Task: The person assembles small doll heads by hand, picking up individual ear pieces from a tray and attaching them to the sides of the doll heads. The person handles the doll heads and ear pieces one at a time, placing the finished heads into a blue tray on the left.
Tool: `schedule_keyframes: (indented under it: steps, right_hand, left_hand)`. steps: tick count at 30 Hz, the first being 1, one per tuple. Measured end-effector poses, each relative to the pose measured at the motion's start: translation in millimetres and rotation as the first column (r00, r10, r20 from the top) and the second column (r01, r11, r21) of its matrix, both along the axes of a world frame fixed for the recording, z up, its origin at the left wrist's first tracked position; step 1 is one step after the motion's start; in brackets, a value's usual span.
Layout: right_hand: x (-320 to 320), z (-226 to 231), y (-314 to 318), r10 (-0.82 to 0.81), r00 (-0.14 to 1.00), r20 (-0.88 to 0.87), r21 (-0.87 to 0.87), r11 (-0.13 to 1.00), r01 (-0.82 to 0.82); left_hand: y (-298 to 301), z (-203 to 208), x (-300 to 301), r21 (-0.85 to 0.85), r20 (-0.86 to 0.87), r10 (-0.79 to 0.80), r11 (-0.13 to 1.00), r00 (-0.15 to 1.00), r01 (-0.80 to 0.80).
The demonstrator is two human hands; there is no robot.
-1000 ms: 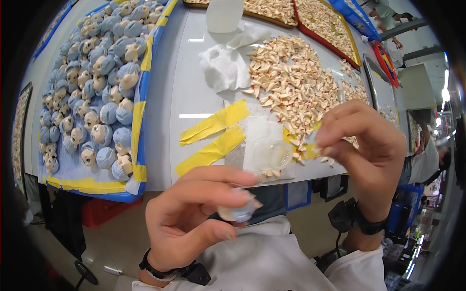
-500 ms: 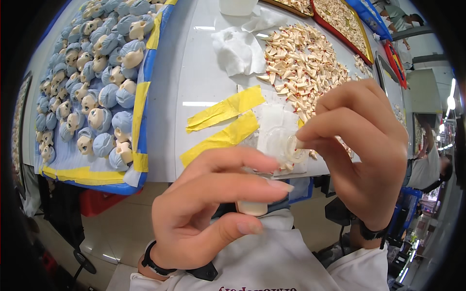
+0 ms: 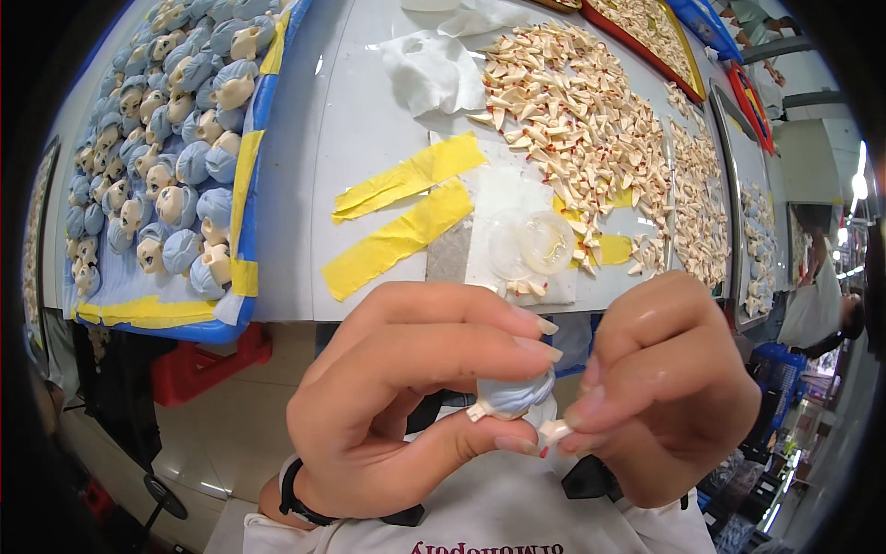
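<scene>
My left hand [image 3: 397, 397] is closed around a small doll head [image 3: 517, 395] with light blue moulded hair; the fingers hide much of it, and its face does not show. Close beside it, my right hand [image 3: 678, 392] pinches a tiny cream piece [image 3: 555, 430] with a red tip between thumb and forefinger. That piece is by my left thumb tip; whether it touches the head I cannot tell. Beyond the hands, near the table edge, sits a shallow clear round dish [image 3: 546, 243]. A heap of similar red-tipped cream pieces [image 3: 591, 129] lies farther back.
On the left stands a blue tray [image 3: 242, 268] edged with yellow tape, full of blue-haired doll heads. Yellow tape strips [image 3: 401, 235] and a crumpled white cloth [image 3: 429, 74] lie on the grey table [image 3: 305, 194]. At the back right is a red tray [image 3: 637, 46] of pieces.
My right hand has come down from the clear dish to beside my left hand, holding the cream piece. The doll head in my left hand now shows its blue hair.
</scene>
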State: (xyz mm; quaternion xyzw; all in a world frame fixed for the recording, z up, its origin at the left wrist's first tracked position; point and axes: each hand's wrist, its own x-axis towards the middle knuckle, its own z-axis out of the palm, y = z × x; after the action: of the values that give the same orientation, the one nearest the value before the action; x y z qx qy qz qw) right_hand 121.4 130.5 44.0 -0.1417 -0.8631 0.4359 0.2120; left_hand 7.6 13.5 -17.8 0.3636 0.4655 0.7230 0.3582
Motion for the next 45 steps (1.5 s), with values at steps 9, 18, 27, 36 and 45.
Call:
schedule_keyframes:
  steps: [9, 18, 27, 36, 45]
  right_hand:
    - [4, -18, 7, 0.136, 0.984, -0.113, 0.274, 0.956, -0.101]
    - [-2, -24, 13, 0.154, 0.983, -0.101, 0.2, 0.971, -0.131]
    - [-13, -10, 111, -0.214, 0.967, 0.141, 0.323, 0.933, 0.16]
    - [-25, -22, 127, -0.163, 0.936, 0.311, 0.424, 0.906, 0.017]
    - [-16, -16, 126, -0.239, 0.959, 0.15, 0.332, 0.926, 0.179]
  left_hand:
    - [-3, -3, 7, 0.029, -0.404, 0.19, 0.98, 0.895, -0.195]
    - [0, -7, 3, 0.037, -0.438, 0.204, 0.977, 0.875, -0.209]
    - [-10, -12, -14, -0.082, -0.41, 0.258, 0.945, 0.875, -0.317]
    - [-12, -15, -25, -0.076, -0.506, 0.198, 0.959, 0.839, -0.272]
    - [-8, -15, -23, -0.053, -0.429, 0.221, 0.962, 0.876, -0.269]
